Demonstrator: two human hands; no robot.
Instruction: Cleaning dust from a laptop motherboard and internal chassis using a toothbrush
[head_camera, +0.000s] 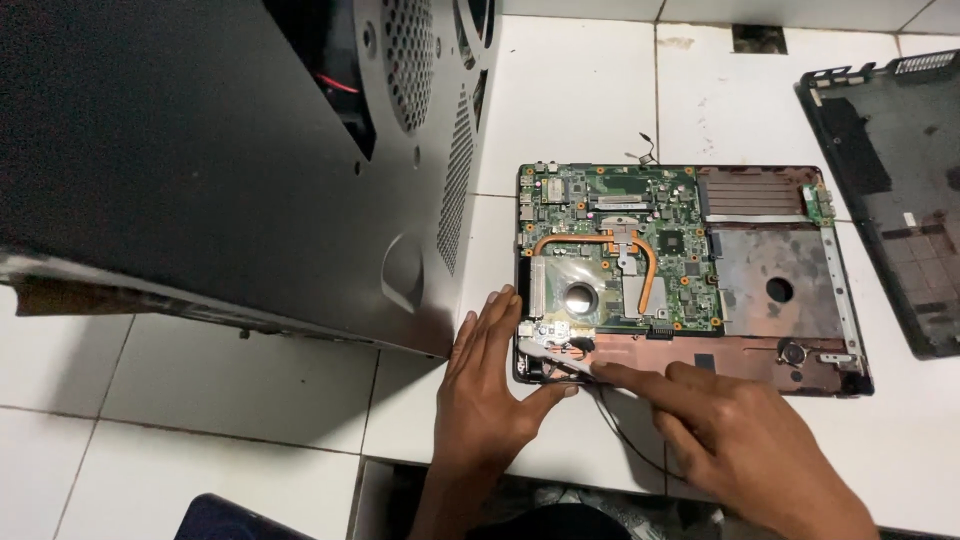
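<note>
- Nearest the camera: right hand (750, 440), entering from the lower right, index finger extended and its tip pressed onto the front left corner of the opened laptop base (690, 285); remaining fingers curled in, clamped on nothing.
- Left hand (490, 385) lies flat on the white tiled surface (580, 90) just beside the laptop base's left edge — fingers straight and together, thumb spread toward the corner, gripping nothing.
- Opened laptop base sits flat on the tiles, right of centre, with its internals exposed.
- Green motherboard (620, 250) fills the left half; a copper heat pipe (600, 240) curves across it above a round fan recess.
- Bare metal plate (780, 285) with a round hole occupies the right half; a ribbed reddish-brown panel lies above it.
- Small metal bracket (545, 335) and loose black wires (620, 420) sit at the front left corner — the wires trail off the front edge toward the person.
- Grey desktop computer case (230, 170), perforated vents on its end panel, stands to the left, near the left hand.
- Separate black plastic laptop shell (890, 190) lies at the right edge, apart from the base.
</note>
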